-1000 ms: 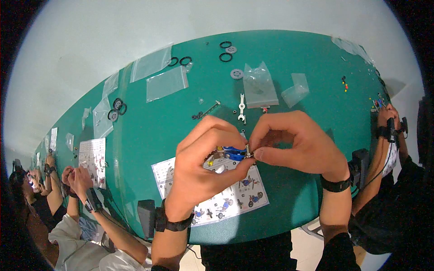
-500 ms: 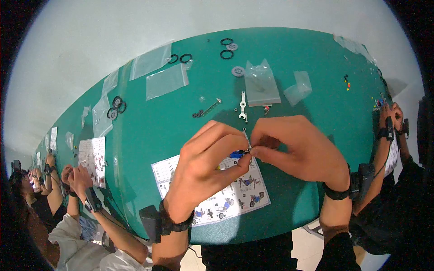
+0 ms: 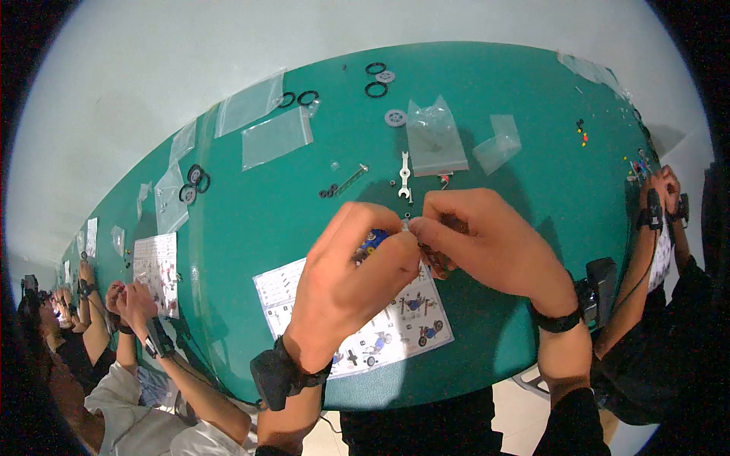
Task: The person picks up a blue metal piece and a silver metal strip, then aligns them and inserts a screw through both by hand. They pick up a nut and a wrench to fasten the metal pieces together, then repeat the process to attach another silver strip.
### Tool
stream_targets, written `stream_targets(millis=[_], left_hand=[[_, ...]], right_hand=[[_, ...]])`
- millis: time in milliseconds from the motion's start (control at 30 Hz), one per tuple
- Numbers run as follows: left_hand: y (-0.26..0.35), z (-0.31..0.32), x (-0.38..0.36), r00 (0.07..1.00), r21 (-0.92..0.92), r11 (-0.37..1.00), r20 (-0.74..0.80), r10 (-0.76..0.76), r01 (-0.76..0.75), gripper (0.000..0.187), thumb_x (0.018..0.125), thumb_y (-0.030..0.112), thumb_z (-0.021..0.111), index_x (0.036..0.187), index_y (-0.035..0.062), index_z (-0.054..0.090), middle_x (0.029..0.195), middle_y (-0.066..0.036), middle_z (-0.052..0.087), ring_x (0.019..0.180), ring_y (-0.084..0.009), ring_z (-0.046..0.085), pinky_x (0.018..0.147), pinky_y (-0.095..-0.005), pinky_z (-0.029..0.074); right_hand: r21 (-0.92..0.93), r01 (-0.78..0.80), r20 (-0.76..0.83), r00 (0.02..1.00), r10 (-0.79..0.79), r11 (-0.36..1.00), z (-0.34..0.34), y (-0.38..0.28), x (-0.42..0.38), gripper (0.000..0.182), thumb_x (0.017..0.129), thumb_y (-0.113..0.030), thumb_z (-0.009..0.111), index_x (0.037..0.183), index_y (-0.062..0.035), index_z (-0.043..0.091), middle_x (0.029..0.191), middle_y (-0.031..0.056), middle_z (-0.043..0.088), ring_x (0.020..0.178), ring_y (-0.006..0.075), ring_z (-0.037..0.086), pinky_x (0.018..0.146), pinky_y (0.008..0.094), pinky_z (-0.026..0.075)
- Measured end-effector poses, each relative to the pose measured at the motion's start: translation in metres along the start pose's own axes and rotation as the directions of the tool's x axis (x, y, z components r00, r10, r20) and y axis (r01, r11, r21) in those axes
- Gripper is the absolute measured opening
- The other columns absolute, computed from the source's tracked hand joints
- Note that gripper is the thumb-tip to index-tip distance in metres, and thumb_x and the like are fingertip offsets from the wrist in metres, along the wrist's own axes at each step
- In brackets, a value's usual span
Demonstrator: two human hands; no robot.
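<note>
My left hand [image 3: 331, 273] is closed around a small blue toy assembly [image 3: 372, 241] with yellow spots, partly hidden by my fingers. My right hand [image 3: 490, 247] meets it in a pinch, thumb and forefinger together at the end of the assembly; the tiny piece between those fingertips is too covered to name. Beneath both hands lies a printed instruction sheet [image 3: 422, 319] with motorcycle pictures. Just beyond my fingertips are a white plastic wrench [image 3: 404, 176], a small screw [image 3: 411, 196] and a nut [image 3: 407, 215].
Farther back lie black tire rings [image 3: 376, 90], a grey wheel hub [image 3: 395, 118] and a clear plastic bag [image 3: 437, 140]. A long perforated strip [image 3: 351, 179] is left of the wrench. Co-workers' hands [image 3: 137, 300] are busy on the left, and another person's hands [image 3: 663, 190] on the right.
Both hands have lifted slightly away from me, and the blue assembly has turned, showing more of its side. My right fingertips have shifted up and left along its end.
</note>
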State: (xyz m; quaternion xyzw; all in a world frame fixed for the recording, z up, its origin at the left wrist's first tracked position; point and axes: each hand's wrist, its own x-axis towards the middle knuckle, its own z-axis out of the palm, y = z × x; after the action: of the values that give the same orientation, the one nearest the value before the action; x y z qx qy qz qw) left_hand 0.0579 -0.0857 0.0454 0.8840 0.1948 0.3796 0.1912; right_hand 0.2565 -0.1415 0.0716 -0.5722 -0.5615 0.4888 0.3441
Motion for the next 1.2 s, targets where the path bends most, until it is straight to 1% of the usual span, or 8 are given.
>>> stream_targets(millis=[267, 400, 467, 667, 767, 867, 967, 1200], left_hand=[[0.002, -0.003, 0.004, 0.991, -0.034, 0.999, -0.133, 0.032, -0.036, 0.029, 0.066, -0.003, 0.085, 0.086, 0.0035, 0.064, 0.097, -0.010, 0.062, 0.084, -0.0284, 0.065, 0.068, -0.0379, 0.054], [-0.002, -0.004, 0.003, 0.987, -0.073, 0.996, -0.157, 0.028, -0.040, 0.033, 0.065, -0.004, 0.086, 0.088, 0.0032, 0.063, 0.097, -0.011, 0.063, 0.083, -0.0275, 0.066, 0.068, -0.0362, 0.054], [-0.002, -0.004, 0.004, 0.988, -0.100, 0.994, -0.151, 0.026, -0.042, 0.034, 0.064, -0.006, 0.086, 0.088, 0.0032, 0.062, 0.097, -0.011, 0.063, 0.083, -0.0270, 0.066, 0.068, -0.0352, 0.053], [-0.004, -0.005, 0.002, 0.990, -0.174, 0.985, -0.137, -0.021, -0.003, 0.040, 0.062, -0.010, 0.085, 0.086, 0.0052, 0.056, 0.096, -0.014, 0.066, 0.087, -0.0255, 0.069, 0.075, -0.0360, 0.057], [-0.001, -0.001, 0.003, 0.980, -0.274, 0.961, -0.175, -0.092, 0.041, 0.041, 0.062, -0.011, 0.085, 0.089, 0.0047, 0.058, 0.096, -0.014, 0.066, 0.088, -0.0258, 0.069, 0.076, -0.0357, 0.057], [0.005, 0.001, 0.002, 0.963, -0.320, 0.941, -0.203, -0.178, 0.106, 0.043, 0.063, -0.010, 0.085, 0.096, 0.0043, 0.061, 0.097, -0.014, 0.067, 0.089, -0.0264, 0.069, 0.076, -0.0357, 0.057], [-0.001, -0.005, 0.002, 0.988, -0.199, 0.980, -0.145, -0.055, 0.025, 0.046, 0.063, -0.010, 0.086, 0.102, 0.0040, 0.065, 0.099, -0.015, 0.069, 0.090, -0.0264, 0.069, 0.076, -0.0354, 0.057], [0.003, -0.006, 0.006, 0.988, -0.246, 0.968, -0.131, -0.078, 0.044, 0.040, 0.064, -0.009, 0.084, 0.098, 0.0020, 0.067, 0.096, -0.011, 0.066, 0.084, -0.0255, 0.067, 0.071, -0.0334, 0.054]], right_hand=[[0.039, 0.093, -0.001, 0.996, -0.093, 0.995, -0.012, 0.002, -0.006, 0.017, 0.103, -0.015, 0.056, 0.104, 0.0019, 0.062, 0.087, 0.0100, 0.069, 0.078, 0.0167, 0.069, 0.070, 0.0315, 0.055], [0.006, 0.362, -0.064, 0.930, -0.361, 0.932, -0.009, -0.001, -0.007, 0.018, 0.097, -0.004, 0.063, 0.114, -0.0005, 0.066, 0.099, 0.0078, 0.068, 0.090, 0.0176, 0.065, 0.077, 0.0305, 0.053], [-0.075, 0.475, 0.019, 0.880, -0.475, 0.877, -0.014, 0.000, -0.005, 0.025, 0.092, 0.000, 0.066, 0.118, -0.0014, 0.068, 0.101, 0.0086, 0.068, 0.094, 0.0203, 0.065, 0.080, 0.0316, 0.053], [-0.156, 0.398, 0.064, 0.917, -0.393, 0.904, -0.019, -0.003, -0.006, 0.020, 0.086, 0.003, 0.072, 0.105, -0.0004, 0.071, 0.095, 0.0085, 0.068, 0.090, 0.0180, 0.067, 0.079, 0.0296, 0.053], [-0.047, 0.290, 0.025, 0.957, -0.290, 0.956, -0.019, -0.004, -0.010, 0.018, 0.085, 0.002, 0.074, 0.103, 0.0001, 0.071, 0.091, 0.0075, 0.069, 0.085, 0.0153, 0.067, 0.078, 0.0283, 0.054], [-0.131, 0.318, 0.015, 0.948, -0.319, 0.939, -0.020, -0.005, -0.010, 0.019, 0.086, -0.008, 0.077, 0.102, -0.0001, 0.071, 0.086, 0.0116, 0.070, 0.076, 0.0190, 0.069, 0.071, 0.0316, 0.055], [-0.110, 0.286, 0.018, 0.958, -0.286, 0.952, -0.020, -0.007, -0.011, 0.016, 0.087, -0.007, 0.076, 0.100, 0.0001, 0.071, 0.085, 0.0113, 0.070, 0.078, 0.0187, 0.070, 0.072, 0.0319, 0.055], [-0.106, 0.318, 0.012, 0.948, -0.319, 0.942, -0.018, -0.005, -0.010, 0.016, 0.089, -0.007, 0.074, 0.103, 0.0002, 0.069, 0.086, 0.0108, 0.071, 0.078, 0.0178, 0.070, 0.073, 0.0317, 0.056]])
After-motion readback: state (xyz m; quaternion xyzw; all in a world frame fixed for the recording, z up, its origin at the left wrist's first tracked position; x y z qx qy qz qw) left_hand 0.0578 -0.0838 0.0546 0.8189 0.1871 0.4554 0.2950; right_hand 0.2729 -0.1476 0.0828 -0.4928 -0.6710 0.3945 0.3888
